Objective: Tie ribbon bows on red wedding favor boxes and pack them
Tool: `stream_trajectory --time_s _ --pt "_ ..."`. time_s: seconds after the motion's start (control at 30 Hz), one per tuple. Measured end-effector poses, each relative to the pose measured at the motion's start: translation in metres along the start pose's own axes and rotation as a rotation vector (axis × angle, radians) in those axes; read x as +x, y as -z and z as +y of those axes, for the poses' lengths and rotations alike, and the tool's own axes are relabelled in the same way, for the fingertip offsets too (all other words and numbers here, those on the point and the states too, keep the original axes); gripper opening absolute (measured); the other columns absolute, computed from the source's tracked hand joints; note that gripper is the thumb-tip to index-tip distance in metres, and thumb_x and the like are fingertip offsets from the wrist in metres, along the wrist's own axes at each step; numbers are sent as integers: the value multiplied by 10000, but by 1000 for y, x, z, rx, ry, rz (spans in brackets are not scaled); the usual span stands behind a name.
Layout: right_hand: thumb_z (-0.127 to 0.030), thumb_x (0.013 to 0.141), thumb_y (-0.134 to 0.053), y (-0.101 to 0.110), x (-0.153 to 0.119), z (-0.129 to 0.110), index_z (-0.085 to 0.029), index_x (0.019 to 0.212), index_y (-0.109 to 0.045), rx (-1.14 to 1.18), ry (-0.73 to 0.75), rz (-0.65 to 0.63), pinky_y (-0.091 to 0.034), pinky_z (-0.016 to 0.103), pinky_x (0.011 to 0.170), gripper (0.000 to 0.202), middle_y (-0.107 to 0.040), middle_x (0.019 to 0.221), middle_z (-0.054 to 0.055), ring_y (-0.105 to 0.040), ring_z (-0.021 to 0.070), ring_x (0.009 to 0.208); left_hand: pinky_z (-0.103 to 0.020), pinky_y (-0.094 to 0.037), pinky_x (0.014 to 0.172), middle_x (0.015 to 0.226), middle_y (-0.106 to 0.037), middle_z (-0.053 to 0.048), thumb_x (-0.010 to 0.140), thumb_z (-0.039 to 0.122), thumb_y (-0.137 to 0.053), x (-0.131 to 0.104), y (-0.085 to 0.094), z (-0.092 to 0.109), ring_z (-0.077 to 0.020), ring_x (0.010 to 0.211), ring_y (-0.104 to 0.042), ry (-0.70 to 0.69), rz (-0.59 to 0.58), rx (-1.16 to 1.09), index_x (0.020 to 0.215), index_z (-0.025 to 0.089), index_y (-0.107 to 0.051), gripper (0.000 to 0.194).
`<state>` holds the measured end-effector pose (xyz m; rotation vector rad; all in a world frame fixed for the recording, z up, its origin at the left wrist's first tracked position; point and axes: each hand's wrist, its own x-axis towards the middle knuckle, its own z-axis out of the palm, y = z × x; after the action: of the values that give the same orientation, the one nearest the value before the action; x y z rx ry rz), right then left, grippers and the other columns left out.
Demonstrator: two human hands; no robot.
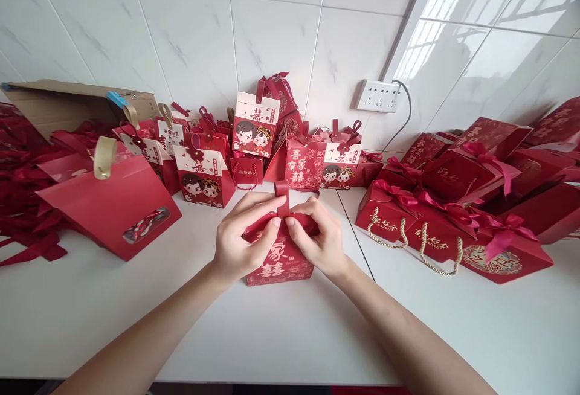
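Open counter (272,334) runs along the near side, so a hand could slide out low there. Past the box (283,271) between the fingers (269,235), I see a back row (304,171) of boxes barring the way to the wall (272,32). A windowed box (102,202) crowds the left; roped boxes (432,226) block the right, leaving a gap either side.

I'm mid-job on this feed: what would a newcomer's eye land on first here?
Probably the left hand and right hand at the centre, fingers at the top of a patterned red box, beside its upright strap. Next, the large plain red box on the left, with its gold loop. Then the crowd of ribboned red boxes on the right, with gold rope handles.
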<state>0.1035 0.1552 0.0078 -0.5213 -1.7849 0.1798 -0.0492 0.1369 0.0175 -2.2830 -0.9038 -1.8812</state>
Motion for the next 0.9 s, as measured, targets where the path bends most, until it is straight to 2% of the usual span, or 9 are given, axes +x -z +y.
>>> stream_trajectory --time_s 0.33,0.57,0.7,0.9 --pt "-126 879 -480 1 1 -2 -210 818 -515 40 -19 -19 -401 261 565 109 -526 694 -6 -503 126 634 -237 -538 789 973 -658 -28 803 60 -583 1 0 2 -132 880 -630 39 -4 -20 1087 203 -668 329" --pt "-121 890 -403 1 -2 2 -211 877 -532 34 -18 -21 -404 272 570 158 -515 708 1 -504 133 632 -263 -532 825 1027 -638 -52 814 45 -518 1 2 1 -149 939 -619 4 -25 -91 1148 198 -639 387" --pt "-148 868 -478 0 -2 2 -212 850 -525 57 -3 -16 -413 275 577 82 -533 713 1 -516 137 646 -284 -534 828 1040 -634 -60 820 73 -524 0 2 0 -166 962 -611 -7 -40 -104 1163 199 -630 381" --pt "-120 873 -470 0 -2 1 -210 854 -525 36 -22 -19 -419 269 590 108 -548 730 3 -519 127 651 -255 -536 810 1019 -646 -43 810 43 -567 -1 0 0 -141 921 -623 13 -2 -71 1135 210 -643 373"
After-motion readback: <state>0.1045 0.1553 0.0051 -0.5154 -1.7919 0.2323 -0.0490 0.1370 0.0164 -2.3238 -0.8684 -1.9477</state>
